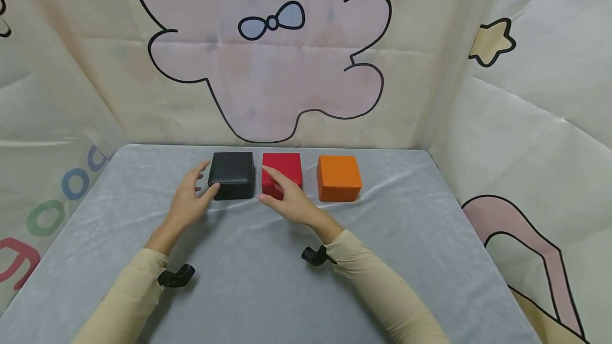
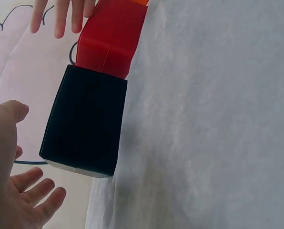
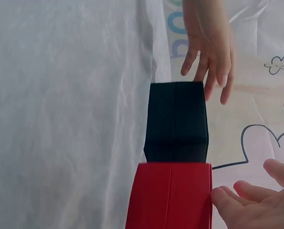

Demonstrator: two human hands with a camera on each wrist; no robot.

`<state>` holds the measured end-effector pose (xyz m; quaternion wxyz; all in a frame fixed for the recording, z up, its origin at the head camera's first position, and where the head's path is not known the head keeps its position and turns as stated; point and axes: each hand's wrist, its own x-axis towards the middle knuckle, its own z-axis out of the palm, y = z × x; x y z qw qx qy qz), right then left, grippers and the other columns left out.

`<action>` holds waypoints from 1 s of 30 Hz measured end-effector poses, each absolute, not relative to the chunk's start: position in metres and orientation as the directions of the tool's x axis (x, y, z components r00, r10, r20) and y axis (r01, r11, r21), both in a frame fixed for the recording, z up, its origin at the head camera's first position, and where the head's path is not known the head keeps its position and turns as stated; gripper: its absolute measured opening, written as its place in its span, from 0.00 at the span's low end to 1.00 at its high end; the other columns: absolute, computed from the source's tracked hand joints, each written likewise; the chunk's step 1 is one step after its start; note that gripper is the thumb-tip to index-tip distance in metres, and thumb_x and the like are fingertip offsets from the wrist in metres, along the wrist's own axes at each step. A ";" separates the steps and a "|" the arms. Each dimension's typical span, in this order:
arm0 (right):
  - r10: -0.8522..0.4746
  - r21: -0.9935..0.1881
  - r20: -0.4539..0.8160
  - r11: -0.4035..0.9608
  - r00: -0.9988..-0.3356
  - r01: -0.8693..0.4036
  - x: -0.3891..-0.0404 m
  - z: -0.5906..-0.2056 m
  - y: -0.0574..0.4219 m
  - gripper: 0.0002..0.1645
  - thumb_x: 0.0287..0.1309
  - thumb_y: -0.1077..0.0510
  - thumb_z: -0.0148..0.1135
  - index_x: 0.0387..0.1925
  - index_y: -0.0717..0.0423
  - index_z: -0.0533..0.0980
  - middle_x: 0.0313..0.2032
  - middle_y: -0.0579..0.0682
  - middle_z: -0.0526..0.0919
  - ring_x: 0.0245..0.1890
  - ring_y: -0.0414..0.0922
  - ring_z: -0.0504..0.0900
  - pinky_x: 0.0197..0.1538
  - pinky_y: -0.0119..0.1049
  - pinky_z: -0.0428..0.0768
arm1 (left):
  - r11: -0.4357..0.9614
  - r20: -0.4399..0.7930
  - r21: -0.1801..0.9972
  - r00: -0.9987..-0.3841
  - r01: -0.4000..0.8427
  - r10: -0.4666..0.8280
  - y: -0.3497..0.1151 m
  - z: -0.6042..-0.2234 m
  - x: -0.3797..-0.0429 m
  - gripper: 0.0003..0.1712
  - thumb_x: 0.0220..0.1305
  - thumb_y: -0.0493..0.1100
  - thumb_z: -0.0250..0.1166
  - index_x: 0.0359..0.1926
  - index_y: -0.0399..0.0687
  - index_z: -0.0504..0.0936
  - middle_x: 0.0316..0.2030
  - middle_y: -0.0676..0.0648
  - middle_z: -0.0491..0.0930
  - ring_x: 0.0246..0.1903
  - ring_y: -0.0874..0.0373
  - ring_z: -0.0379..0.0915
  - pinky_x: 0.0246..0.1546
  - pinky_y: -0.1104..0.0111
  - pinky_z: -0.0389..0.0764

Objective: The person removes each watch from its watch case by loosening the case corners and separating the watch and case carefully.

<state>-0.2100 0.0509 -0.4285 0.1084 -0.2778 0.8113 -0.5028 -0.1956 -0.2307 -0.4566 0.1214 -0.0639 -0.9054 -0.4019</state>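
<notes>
Three boxes stand in a row: a black box on the left, a red box in the middle and an orange box on the right. My left hand is at the black box's left side, thumb by its near left corner and fingers spread. The left wrist view shows a gap between that hand and the box. Over the red box's near left part hovers my right hand, partly covering it, fingers extended. In the right wrist view, its fingertips appear beside the red box's edge; contact is unclear.
A grey-blue cloth covers the table. Behind it hangs a pale curtain with cartoon drawings, and similar sheets close off both sides. A black wrist strap piece juts from the left sleeve, another black piece from the right.
</notes>
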 end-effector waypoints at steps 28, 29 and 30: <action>-0.455 -0.992 -0.009 0.114 -0.891 -0.049 -0.201 -0.451 -0.023 0.54 0.70 0.52 0.58 0.81 0.52 0.35 0.82 0.47 0.43 0.81 0.46 0.45 0.80 0.56 0.48 | 0.348 -0.008 0.936 -0.990 0.042 0.141 -0.246 -0.465 -0.209 0.47 0.74 0.48 0.60 0.82 0.52 0.42 0.79 0.31 0.47 0.76 0.28 0.48 0.72 0.36 0.57; -0.440 -0.994 -0.010 0.103 -0.898 -0.039 -0.202 -0.453 -0.025 0.53 0.70 0.53 0.58 0.81 0.52 0.35 0.81 0.48 0.44 0.81 0.46 0.45 0.81 0.55 0.48 | 0.332 -0.020 0.943 -0.988 0.031 0.150 -0.247 -0.465 -0.210 0.48 0.74 0.48 0.60 0.82 0.52 0.40 0.79 0.31 0.46 0.76 0.29 0.47 0.72 0.36 0.57; -0.427 -0.995 -0.014 0.093 -0.904 -0.029 -0.203 -0.455 -0.026 0.53 0.70 0.54 0.58 0.81 0.53 0.36 0.81 0.48 0.45 0.81 0.46 0.45 0.81 0.56 0.48 | 0.324 -0.030 0.946 -0.987 0.023 0.158 -0.248 -0.465 -0.211 0.49 0.74 0.47 0.61 0.82 0.52 0.38 0.79 0.31 0.45 0.76 0.29 0.47 0.72 0.37 0.57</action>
